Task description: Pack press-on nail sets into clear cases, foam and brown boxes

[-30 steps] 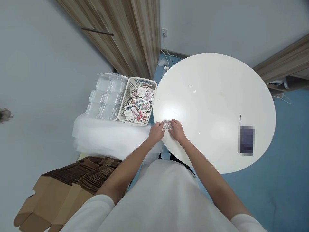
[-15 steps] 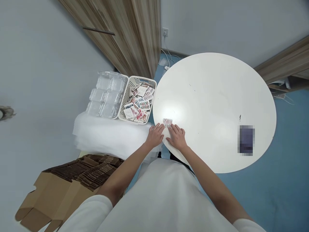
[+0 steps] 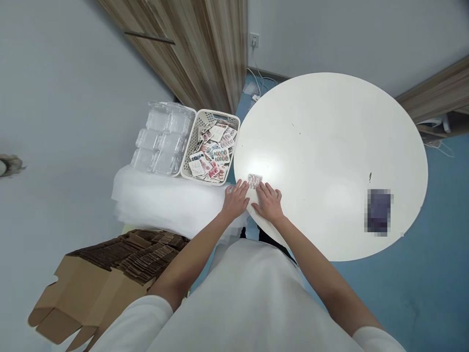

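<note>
A small card of press-on nails [image 3: 255, 181], in pale pink and silver tones, lies flat on the white round table [image 3: 330, 127] near its left edge. At the card's lower left, my left hand [image 3: 235, 200] rests with outstretched fingers, its fingertips beside the card's edge. My right hand [image 3: 270, 203] lies over the table on the other side, fingers spread and thumb apart, with its fingertips at the card's lower right corner. Neither hand grips the card. Whether the fingertips press on it is too small to tell.
Left of the table, a white basket [image 3: 234, 117] holds many patterned nail cards. Beside it are stacked clear plastic trays [image 3: 159, 139], white foam sheets [image 3: 157, 195] and a carton [image 3: 80, 293] of folded brown cardboard. A blurred dark object [image 3: 379, 210] lies on the table's right.
The view has shifted slightly, so the table and baskets sit a little higher. Both hands stay beside the nail card, with only slight finger movement.
</note>
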`<state>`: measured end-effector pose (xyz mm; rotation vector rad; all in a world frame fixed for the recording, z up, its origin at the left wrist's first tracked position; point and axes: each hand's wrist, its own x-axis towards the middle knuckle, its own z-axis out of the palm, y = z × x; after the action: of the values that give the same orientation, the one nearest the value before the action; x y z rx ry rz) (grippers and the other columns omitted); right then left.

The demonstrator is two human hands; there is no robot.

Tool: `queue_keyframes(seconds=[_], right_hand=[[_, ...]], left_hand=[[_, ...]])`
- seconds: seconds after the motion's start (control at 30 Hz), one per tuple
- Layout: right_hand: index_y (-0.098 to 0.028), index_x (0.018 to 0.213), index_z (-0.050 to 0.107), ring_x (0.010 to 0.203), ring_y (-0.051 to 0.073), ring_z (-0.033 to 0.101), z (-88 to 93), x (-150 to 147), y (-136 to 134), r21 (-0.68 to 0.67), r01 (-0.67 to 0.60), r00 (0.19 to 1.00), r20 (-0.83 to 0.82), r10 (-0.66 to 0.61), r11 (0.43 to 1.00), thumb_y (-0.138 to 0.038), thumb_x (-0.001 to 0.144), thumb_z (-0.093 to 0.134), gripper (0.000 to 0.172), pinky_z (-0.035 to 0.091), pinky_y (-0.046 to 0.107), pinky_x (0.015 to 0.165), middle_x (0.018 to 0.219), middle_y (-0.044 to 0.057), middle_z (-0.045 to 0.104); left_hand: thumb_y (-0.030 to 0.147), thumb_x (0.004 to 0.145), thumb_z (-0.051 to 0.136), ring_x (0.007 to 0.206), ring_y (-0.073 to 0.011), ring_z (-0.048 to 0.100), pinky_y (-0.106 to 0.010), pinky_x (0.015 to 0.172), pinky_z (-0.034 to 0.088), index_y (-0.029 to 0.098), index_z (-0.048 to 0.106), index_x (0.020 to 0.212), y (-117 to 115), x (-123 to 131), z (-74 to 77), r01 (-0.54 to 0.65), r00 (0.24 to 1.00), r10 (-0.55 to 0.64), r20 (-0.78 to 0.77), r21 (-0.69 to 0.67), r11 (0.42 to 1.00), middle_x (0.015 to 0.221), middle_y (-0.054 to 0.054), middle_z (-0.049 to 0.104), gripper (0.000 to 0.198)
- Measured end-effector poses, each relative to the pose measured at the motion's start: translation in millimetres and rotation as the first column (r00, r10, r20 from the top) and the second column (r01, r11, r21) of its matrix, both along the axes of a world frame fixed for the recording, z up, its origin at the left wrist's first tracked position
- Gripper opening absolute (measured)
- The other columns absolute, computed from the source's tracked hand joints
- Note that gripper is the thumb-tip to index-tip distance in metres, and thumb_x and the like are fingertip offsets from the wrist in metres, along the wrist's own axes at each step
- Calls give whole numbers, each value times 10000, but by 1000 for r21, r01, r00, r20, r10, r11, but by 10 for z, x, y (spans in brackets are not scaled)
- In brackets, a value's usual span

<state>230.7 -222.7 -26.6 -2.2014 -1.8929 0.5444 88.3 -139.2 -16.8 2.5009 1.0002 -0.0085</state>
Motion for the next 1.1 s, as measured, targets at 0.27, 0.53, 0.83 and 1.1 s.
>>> queue_keyframes(seconds=[0.27, 0.53, 0.83, 1.1], right_hand=[[-192, 1282, 337, 1269, 317, 179, -18, -56, 35, -33, 9, 999, 42, -7, 999, -435, 785, 414, 559, 153, 498, 932, 1387, 118, 285], [-184, 1287, 328, 1269, 302, 183, -28, -80, 153, -24, 30, 999, 31, -29, 999, -446, 799, 385, 557, 129, 491, 946, 1385, 112, 290], [-193, 1272, 349, 1259, 299, 207, 6, -76, 183, -13, 42, 999, 29, -42, 999, -466, 793, 389, 552, 141, 479, 944, 1382, 109, 299], [-192, 1252, 378, 1242, 291, 242, 106, -27, 96, 68, 65, 996, 64, -69, 996, -487, 799, 378, 541, 143, 455, 949, 1371, 120, 313]], left_hand=[[257, 848, 324, 1275, -260, 253, -445, 960, 196, 186, 376, 1273, 47, -23, -24, -15, 1000, 15, 14, -12, 1000, 1315, -112, 412, 433], [273, 867, 278, 1294, -244, 204, -445, 966, 157, 169, 326, 1305, 127, -12, -44, -15, 1000, 15, -9, -4, 1000, 1351, -117, 352, 452], [288, 868, 268, 1297, -249, 193, -424, 959, 167, 156, 303, 1316, 124, -5, -61, -26, 1000, 26, 12, 1, 1000, 1369, -117, 320, 469], [280, 866, 279, 1291, -250, 212, -422, 955, 191, 151, 299, 1318, 74, -31, 10, -55, 998, 54, 16, 65, 996, 1360, -120, 336, 471]])
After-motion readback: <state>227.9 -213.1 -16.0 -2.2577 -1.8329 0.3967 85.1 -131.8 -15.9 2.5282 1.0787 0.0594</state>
